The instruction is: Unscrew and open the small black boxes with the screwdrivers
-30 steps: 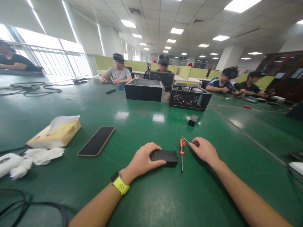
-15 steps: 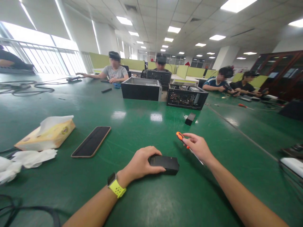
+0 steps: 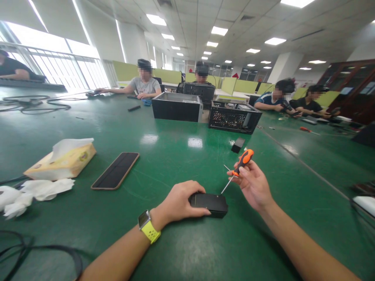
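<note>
A black rectangular box (image 3: 215, 203) lies on the green table, gripped at its left end by my left hand (image 3: 183, 203), thumb on the near side and fingers over the far side. In my right hand (image 3: 255, 186) is a screwdriver (image 3: 243, 160) with an orange and black handle. Its shaft slants down to the left, and the tip is at the far right part of the box's top; I cannot tell whether it sits in a screw. A second thin metal rod (image 3: 227, 168) sticks out by my right fingers, its other end hidden.
Beyond my hands lie a small black block (image 3: 238, 144) and two computer cases (image 3: 177, 107), (image 3: 234, 117). A phone (image 3: 115, 171), a tissue pack (image 3: 61, 160) and crumpled tissues (image 3: 48, 189) are on the left. Black cables (image 3: 52, 249) lie near left. Several people sit around the table.
My right hand has turned the screwdriver over, from handle up-left with shaft toward me to tip down on the box. My left hand still holds the box in place.
</note>
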{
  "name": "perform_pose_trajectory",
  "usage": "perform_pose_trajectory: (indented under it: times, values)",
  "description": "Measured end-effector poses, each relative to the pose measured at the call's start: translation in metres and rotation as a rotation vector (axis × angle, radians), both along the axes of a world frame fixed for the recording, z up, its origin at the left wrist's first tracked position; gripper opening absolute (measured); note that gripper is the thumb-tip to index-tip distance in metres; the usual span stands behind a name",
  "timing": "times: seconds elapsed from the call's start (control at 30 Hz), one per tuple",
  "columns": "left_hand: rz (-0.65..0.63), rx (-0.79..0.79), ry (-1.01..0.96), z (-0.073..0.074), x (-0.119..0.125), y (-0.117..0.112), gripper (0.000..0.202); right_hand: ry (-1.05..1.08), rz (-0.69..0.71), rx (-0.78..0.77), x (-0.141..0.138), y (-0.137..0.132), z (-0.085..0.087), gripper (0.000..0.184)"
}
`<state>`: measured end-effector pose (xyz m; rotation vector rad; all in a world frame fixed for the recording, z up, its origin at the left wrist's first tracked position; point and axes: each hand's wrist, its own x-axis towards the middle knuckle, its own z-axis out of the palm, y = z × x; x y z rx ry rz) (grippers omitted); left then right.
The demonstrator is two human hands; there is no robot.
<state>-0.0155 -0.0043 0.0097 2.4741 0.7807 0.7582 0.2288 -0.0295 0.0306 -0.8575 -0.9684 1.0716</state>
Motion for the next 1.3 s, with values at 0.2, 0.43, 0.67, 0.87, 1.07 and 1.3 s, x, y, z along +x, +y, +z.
perform_pose_trajectory:
  times: [0.2, 0.43, 0.67, 0.87, 1.07, 1.3]
  values:
    - [-0.012, 0.0, -0.016, -0.001, 0.001, -0.001, 0.043, -0.042, -0.029, 0.019, -0.002, 0.0, -0.005, 0.029]
    - [0.007, -0.023, 0.024, 0.001, 0.002, -0.002, 0.042, -0.067, -0.033, 0.043, -0.001, -0.001, -0.006, 0.027]
    - [-0.041, 0.015, 0.148, 0.004, 0.001, -0.003, 0.039, -0.015, -0.046, 0.029, 0.004, 0.0, 0.0, 0.024]
    - [-0.064, 0.065, 0.196, 0.003, 0.002, -0.003, 0.042, -0.036, -0.038, 0.026, 0.006, 0.0, -0.001, 0.024]
    - [-0.065, 0.031, 0.166, 0.0, 0.001, -0.002, 0.045, -0.008, -0.005, 0.044, 0.003, 0.0, -0.004, 0.025]
    - [-0.047, -0.018, 0.154, 0.0, 0.001, -0.001, 0.048, 0.033, 0.011, 0.078, 0.008, 0.001, -0.002, 0.024]
